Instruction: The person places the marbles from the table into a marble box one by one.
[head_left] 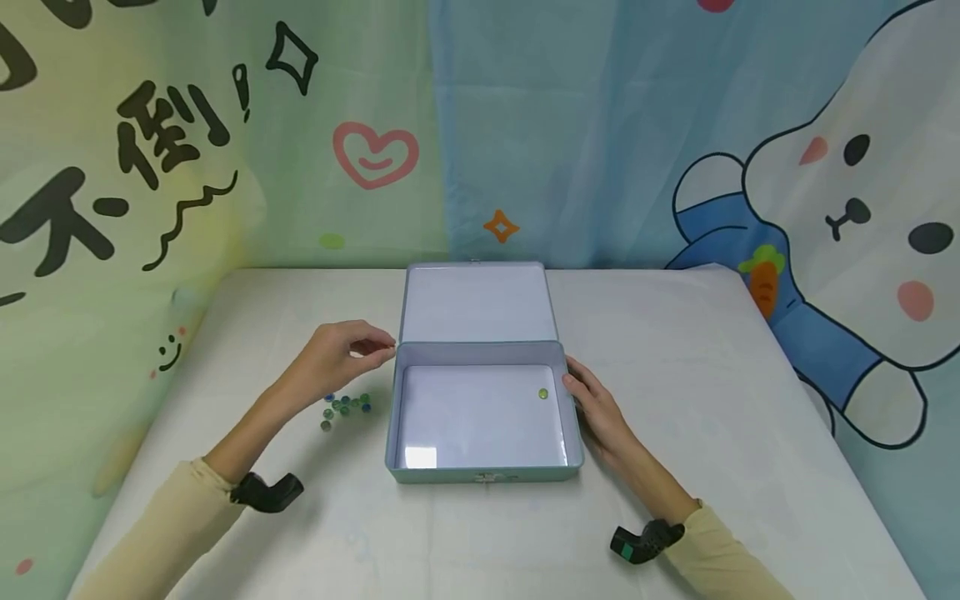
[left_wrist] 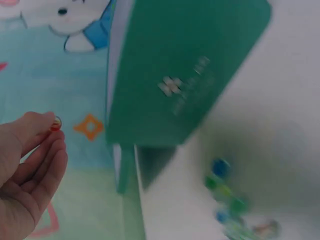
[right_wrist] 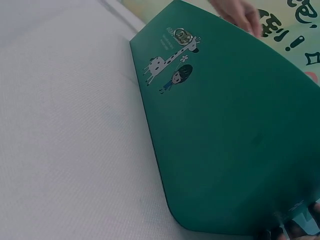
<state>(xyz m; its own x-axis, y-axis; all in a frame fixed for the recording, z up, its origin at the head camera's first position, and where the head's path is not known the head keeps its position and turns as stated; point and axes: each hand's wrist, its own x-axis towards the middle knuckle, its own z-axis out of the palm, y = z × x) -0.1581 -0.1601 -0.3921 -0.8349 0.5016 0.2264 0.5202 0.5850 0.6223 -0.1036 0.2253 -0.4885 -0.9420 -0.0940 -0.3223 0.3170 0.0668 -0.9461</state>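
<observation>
Centre of the head view: likely filling the tin box (head_left: 435, 476), gripped by the right hand (head_left: 598, 408), with loose marbles (head_left: 345, 410) — one green marble (head_left: 543, 393) already inside; upper left, “不倒” on the backdrop (head_left: 382, 75). Left in the left wrist view: reddish marble (left_wrist: 56, 124) pinched by the left hand (left_wrist: 30, 172) — calling for release inside. Upper left, right wrist view: illegible lettering (right_wrist: 167, 42), giraffe print (right_wrist: 157, 64).

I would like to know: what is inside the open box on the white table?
Inside the open box, I see one small yellow-green marble, toward the right side. The front wall covers its own inner face, which cannot be seen.
</observation>
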